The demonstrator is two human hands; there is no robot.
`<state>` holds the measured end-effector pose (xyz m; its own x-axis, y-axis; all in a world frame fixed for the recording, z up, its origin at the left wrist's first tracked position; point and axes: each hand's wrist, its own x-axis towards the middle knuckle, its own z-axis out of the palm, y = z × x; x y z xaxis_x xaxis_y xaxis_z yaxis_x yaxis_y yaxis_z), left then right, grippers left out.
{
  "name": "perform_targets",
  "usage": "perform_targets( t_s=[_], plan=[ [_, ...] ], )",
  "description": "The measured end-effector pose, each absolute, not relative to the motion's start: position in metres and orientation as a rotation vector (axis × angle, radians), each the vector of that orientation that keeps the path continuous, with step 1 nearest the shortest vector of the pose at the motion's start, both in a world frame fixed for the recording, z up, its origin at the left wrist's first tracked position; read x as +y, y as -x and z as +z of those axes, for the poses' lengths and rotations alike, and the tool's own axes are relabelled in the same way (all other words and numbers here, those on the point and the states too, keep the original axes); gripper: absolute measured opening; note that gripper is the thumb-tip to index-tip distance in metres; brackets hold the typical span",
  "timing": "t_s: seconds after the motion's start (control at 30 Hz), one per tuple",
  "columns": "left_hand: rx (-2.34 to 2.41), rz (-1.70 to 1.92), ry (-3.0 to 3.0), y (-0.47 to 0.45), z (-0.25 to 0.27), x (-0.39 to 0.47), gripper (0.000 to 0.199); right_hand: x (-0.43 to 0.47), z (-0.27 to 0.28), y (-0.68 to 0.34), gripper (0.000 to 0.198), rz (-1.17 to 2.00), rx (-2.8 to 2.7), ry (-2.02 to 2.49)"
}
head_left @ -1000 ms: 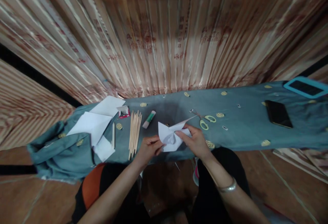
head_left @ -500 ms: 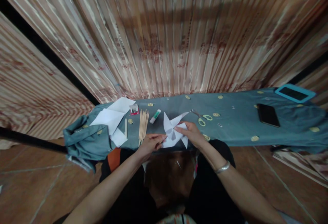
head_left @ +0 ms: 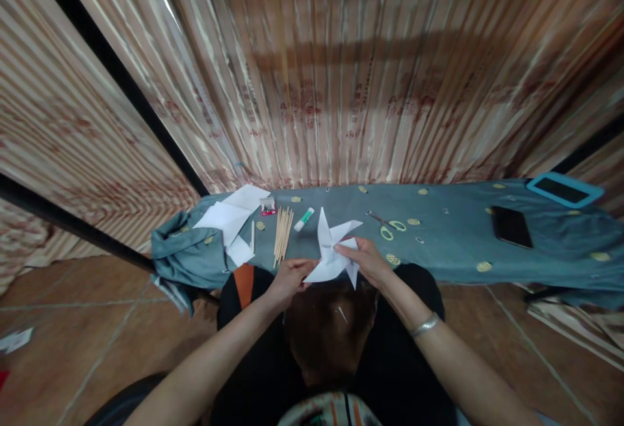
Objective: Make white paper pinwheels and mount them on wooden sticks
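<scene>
Turned since half a second ago: a white paper pinwheel point(head_left: 327, 258), one blade now pointing almost straight up where it had leaned to the left, the folded face showing more fully to the viewer. A second ago its blades were bunched and its middle half hidden; now they fan out around a centre that can be seen, suggesting that the folding is largely done and that the shape is being steadied or checked.

The left hand point(head_left: 291, 276) has its grip pinched on the lower-left blade, fingertips at the paper's edge; whether a stick or pin is tucked behind cannot be told. The right hand point(head_left: 368, 260) clasps the other side, thumb laid over the paper close to the centre, its fingers mostly out of sight behind. The pinwheel is held up at the near edge of the cloth-covered worktop point(head_left: 453, 244), between a bundle of wooden sticks point(head_left: 283, 236) and a pair of green-handled scissors point(head_left: 385, 222).

Beyond the left hand lie a glue stick point(head_left: 305, 219), a small red box point(head_left: 268, 207) and loose white sheets point(head_left: 227, 216), none touched by either hand. Well apart, toward the right end, rest a dark phone-like slab point(head_left: 511, 226) and a blue-framed tablet point(head_left: 565, 190). No stick is seen joined to the paper, so any mounting appears not yet done.
</scene>
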<state>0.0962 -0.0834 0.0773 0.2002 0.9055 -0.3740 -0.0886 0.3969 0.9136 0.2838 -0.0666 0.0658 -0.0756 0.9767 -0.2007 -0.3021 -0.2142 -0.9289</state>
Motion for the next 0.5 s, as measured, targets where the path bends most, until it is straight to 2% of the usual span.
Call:
perform_targets(
  t_s=[0.2, 0.5],
  plan=[
    [1.134, 0.951, -0.710, -0.112, 0.033, -0.103, 0.030, -0.062, 0.037, -0.289, 0.046, 1.550, -1.049, 1.279],
    [1.141, 1.032, -0.422, -0.135, -0.003, -0.104, 0.015, -0.029, 0.024, -0.293, 0.030, 1.587, -1.304, 1.477]
  ],
)
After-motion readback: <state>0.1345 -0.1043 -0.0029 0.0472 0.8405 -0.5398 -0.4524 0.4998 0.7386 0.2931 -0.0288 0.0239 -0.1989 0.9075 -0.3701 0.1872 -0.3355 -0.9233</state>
